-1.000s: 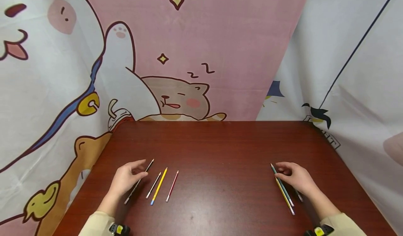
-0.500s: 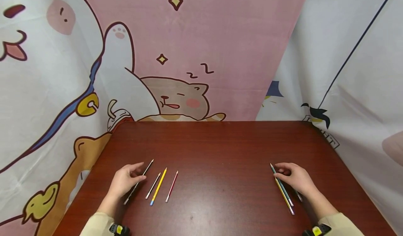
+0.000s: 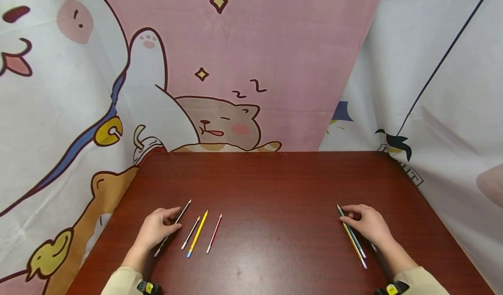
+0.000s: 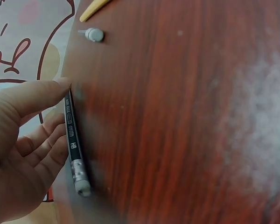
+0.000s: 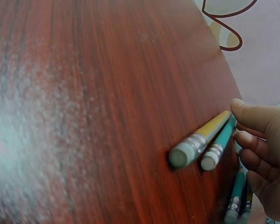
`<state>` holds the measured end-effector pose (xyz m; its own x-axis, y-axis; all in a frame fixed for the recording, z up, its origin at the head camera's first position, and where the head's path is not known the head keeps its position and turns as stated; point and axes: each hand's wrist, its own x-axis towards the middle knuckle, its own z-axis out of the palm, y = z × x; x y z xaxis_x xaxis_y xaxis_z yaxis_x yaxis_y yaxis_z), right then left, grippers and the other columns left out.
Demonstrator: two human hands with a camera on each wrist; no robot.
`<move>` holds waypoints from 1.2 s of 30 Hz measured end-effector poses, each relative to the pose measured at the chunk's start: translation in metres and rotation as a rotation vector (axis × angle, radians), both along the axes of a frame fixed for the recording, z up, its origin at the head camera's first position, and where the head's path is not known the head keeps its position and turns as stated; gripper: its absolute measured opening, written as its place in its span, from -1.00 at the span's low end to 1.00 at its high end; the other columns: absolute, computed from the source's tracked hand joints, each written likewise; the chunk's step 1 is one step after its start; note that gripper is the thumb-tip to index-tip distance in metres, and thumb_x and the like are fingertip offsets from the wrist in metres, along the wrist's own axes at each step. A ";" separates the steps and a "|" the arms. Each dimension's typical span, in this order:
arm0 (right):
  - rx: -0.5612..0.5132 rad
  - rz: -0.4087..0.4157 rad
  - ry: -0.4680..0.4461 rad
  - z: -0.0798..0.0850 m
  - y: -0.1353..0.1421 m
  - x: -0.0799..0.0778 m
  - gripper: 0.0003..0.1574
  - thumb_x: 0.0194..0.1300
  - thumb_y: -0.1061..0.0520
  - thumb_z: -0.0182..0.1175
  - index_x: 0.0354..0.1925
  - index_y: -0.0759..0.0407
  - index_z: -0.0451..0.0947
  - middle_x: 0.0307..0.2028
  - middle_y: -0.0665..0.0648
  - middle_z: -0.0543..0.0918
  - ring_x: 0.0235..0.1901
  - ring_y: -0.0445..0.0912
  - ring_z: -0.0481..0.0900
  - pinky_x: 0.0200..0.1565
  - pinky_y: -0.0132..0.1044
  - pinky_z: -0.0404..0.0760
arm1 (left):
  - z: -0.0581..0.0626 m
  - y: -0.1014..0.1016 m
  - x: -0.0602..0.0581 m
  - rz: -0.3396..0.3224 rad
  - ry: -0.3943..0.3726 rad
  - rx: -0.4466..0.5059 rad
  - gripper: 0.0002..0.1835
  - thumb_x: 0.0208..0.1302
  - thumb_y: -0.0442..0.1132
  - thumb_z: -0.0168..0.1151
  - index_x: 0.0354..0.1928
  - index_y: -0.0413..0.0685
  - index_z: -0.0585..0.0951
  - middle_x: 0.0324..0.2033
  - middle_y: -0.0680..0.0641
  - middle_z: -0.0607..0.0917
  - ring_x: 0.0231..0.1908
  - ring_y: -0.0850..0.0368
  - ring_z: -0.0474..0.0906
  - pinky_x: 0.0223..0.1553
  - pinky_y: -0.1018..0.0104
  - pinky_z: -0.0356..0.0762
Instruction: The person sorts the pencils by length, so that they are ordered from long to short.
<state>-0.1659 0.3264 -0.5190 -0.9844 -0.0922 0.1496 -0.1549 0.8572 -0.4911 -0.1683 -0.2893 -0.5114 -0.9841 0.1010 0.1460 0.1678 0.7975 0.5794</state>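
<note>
In the head view my left hand [image 3: 154, 229] reaches over a dark pencil [image 3: 162, 246] lying slanted on the table. Thumb and index finger stand either side of it with a gap between them. The left wrist view shows its HB print, metal band and pale eraser end, the thumb tip right at its shaft. My right hand [image 3: 371, 225] hovers over a yellow pencil [image 3: 355, 246] and a teal pencil [image 3: 358, 242] lying side by side, thumb tip overlapping their upper part. Another teal pencil [image 5: 235, 196] and a darker pencil [image 5: 247, 205] lie under that hand, largely hidden.
On the left of the brown table [image 3: 267, 190] lie a short white-ended pencil [image 3: 191, 233], a yellow pencil [image 3: 198, 234] with a blue end, and a red pencil [image 3: 214, 234]. A cartoon-printed cloth [image 3: 298, 67] hangs along the back and sides.
My left hand has sunk slightly toward the front, its thumb lower across the dark pencil. My right hand has edged left, covering more of the dark pencil beneath it. The pencils keep their places.
</note>
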 end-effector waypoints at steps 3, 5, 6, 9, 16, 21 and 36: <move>0.013 -0.011 0.015 -0.001 -0.002 0.000 -0.59 0.13 0.05 0.47 -0.07 0.22 0.71 -0.48 -0.08 0.52 -0.45 -0.14 0.41 -0.38 -0.15 0.40 | -0.002 0.000 0.000 -0.001 0.005 -0.010 -0.49 -0.02 -0.32 0.55 0.06 -0.14 0.69 -0.36 -0.03 0.61 -0.44 0.19 0.47 -0.47 0.34 0.43; 0.023 -0.022 0.024 -0.002 -0.003 0.000 -0.61 0.13 0.06 0.46 -0.08 0.20 0.72 -0.48 -0.08 0.52 -0.46 -0.14 0.41 -0.38 -0.15 0.39 | -0.002 0.000 0.000 -0.001 0.009 -0.018 -0.50 -0.03 -0.31 0.56 0.05 -0.13 0.70 -0.39 -0.01 0.59 -0.46 0.19 0.46 -0.47 0.33 0.42; 0.029 -0.029 0.027 -0.003 -0.004 0.000 -0.62 0.14 0.06 0.46 -0.09 0.20 0.72 -0.49 -0.08 0.52 -0.46 -0.14 0.41 -0.38 -0.15 0.39 | -0.002 0.000 0.001 -0.002 0.010 -0.021 -0.50 -0.04 -0.32 0.56 0.04 -0.13 0.71 -0.40 -0.01 0.59 -0.46 0.19 0.46 -0.47 0.33 0.42; 0.044 -0.050 0.035 -0.003 -0.006 -0.001 -0.64 0.14 0.07 0.46 -0.11 0.19 0.72 -0.49 -0.07 0.51 -0.47 -0.13 0.40 -0.39 -0.16 0.38 | -0.003 0.000 0.001 0.002 0.007 -0.026 -0.51 -0.04 -0.31 0.56 0.03 -0.12 0.71 -0.43 0.00 0.57 -0.46 0.20 0.45 -0.45 0.32 0.41; 0.057 -0.099 0.058 -0.004 -0.008 -0.003 -0.67 0.16 0.07 0.45 -0.11 0.17 0.73 -0.45 0.01 0.59 -0.48 -0.10 0.40 -0.42 -0.16 0.36 | -0.003 0.001 0.001 0.012 -0.004 -0.033 -0.54 -0.01 -0.32 0.55 0.02 -0.11 0.72 -0.44 0.01 0.57 -0.46 0.20 0.44 -0.44 0.31 0.41; 0.059 -0.112 0.046 -0.005 -0.008 -0.005 -0.63 0.19 -0.01 0.43 -0.10 0.18 0.73 -0.39 0.04 0.65 -0.47 -0.10 0.41 -0.43 -0.16 0.36 | -0.004 0.001 0.000 0.013 -0.003 -0.034 -0.56 0.00 -0.33 0.54 0.01 -0.11 0.73 -0.45 0.03 0.57 -0.45 0.19 0.46 -0.43 0.31 0.42; 0.089 -0.095 0.058 -0.003 -0.008 -0.001 -0.63 0.10 0.08 0.47 -0.11 0.20 0.73 -0.51 -0.08 0.53 -0.52 -0.16 0.42 -0.48 -0.19 0.37 | -0.004 0.000 -0.001 0.046 0.000 -0.033 -0.68 0.01 -0.37 0.50 -0.11 -0.13 0.77 -0.53 0.11 0.62 -0.47 0.20 0.53 -0.43 0.30 0.45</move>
<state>-0.1669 0.3182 -0.5217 -0.9793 -0.0140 0.2021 -0.0965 0.9092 -0.4049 -0.1694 -0.2891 -0.5151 -0.9879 0.0606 0.1430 0.1306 0.8230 0.5528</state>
